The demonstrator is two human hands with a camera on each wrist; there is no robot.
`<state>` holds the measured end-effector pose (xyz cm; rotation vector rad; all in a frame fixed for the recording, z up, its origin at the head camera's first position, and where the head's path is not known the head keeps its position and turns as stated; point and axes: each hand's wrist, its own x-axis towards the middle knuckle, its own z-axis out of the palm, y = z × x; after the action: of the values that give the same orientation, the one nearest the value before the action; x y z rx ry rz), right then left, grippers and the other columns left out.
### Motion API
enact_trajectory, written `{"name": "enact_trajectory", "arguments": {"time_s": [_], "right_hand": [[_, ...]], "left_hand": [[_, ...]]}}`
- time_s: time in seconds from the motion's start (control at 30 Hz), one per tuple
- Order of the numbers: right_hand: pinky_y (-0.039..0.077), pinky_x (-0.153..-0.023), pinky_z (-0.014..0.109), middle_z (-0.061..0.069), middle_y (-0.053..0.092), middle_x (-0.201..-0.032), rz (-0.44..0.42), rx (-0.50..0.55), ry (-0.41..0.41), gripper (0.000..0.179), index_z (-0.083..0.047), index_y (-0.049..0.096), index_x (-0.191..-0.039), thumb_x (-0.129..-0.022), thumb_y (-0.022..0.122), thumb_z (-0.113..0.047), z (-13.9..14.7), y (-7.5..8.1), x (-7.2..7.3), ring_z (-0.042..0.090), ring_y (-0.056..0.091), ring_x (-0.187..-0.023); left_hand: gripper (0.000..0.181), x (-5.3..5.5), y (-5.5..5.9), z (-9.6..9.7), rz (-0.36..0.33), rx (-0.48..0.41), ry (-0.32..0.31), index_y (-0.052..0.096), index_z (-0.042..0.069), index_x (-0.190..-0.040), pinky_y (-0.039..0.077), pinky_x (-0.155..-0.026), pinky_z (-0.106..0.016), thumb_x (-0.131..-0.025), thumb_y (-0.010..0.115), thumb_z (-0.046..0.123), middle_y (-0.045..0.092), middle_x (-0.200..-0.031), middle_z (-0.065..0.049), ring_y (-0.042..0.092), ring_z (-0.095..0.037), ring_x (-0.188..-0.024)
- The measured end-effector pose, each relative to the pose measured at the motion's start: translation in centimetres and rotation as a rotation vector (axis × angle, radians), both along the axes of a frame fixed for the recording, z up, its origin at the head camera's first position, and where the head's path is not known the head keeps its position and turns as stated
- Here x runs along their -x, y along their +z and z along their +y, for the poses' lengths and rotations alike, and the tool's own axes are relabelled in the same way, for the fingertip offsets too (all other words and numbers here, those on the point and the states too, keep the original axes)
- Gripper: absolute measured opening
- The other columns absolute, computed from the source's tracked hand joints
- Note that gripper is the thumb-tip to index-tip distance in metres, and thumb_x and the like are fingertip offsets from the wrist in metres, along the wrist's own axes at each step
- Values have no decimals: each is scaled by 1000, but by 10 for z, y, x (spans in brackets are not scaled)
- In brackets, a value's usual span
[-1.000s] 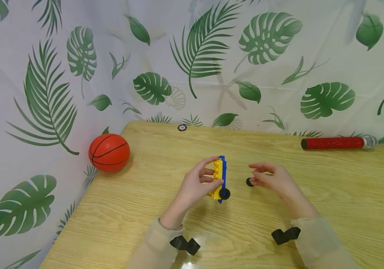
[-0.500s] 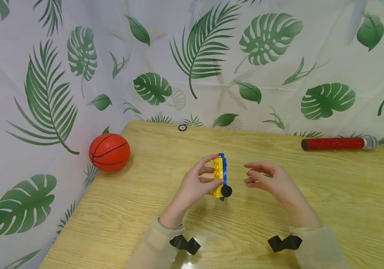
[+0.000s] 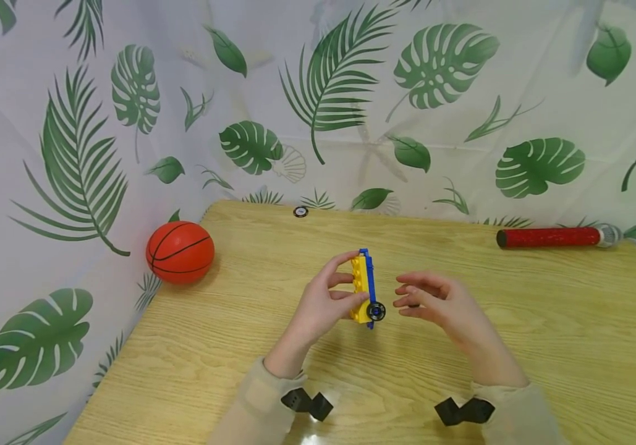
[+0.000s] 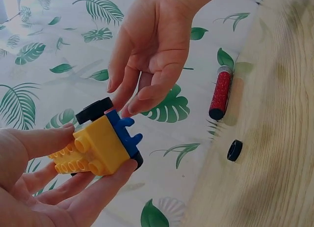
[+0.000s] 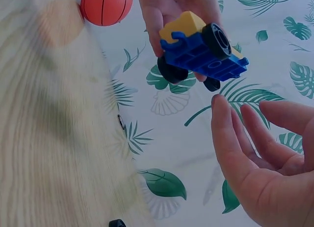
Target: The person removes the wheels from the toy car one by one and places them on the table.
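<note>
Looks like smooth plastic on toy vehicle (image 4: 107,142). Shows wood grain, slight gloss on tabletop (image 3: 440,247). Glitters, rough-looking, on microphone handle (image 3: 551,237).

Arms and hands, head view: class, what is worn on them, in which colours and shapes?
The left sleeve and right sleeve are plain pale beige. At their ends sit a left black piece, marked with small dots, and a right black piece without clear markings, both angular and two-part. The left hand and right hand are bare: no gloves, rings or cables show.
</note>
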<state>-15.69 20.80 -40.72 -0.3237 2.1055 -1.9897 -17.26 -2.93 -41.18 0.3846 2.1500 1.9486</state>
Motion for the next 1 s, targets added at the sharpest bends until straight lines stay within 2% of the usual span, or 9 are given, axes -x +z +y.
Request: {"name": "enact_trajectory", "arguments": {"time_s": [0.3,0.6,0.73,1.0], "right_hand": [[60,-83,30,-6,70,-109,26,37,34,34,7,54,-130,-103,53,-14,-4,-1,-5,14,71,-96],[60,-80,31,-4,70,-101,0,-19,17,46,15,46,-134,-101,56,-15,-10,2,-8,15,71,-92],[61,-78,32,-4,70,-95,-3,-46,17,45,16,49,-132,-98,61,-11,-13,3,-10,15,72,-88],[61,-76,31,1,70,-93,-34,-104,-5,45,16,55,-125,-93,69,-12,-18,2,-10,15,71,-83]], "left_hand": [[64,-3,3,3,9,1,14,45,35,-144,62,-71,-36,-92,70,7,63,-124,-16,72,-28,-96],[63,-4,6,6,5,-18,21,46,34,-143,62,-73,-37,-92,70,7,63,-123,-15,72,-28,-97],[63,-4,7,7,4,-28,22,46,34,-143,62,-73,-37,-92,70,8,63,-124,-15,72,-29,-98],[63,-4,8,9,10,-33,35,45,34,-144,62,-73,-37,-92,70,8,63,-124,-15,71,-29,-99]]}}
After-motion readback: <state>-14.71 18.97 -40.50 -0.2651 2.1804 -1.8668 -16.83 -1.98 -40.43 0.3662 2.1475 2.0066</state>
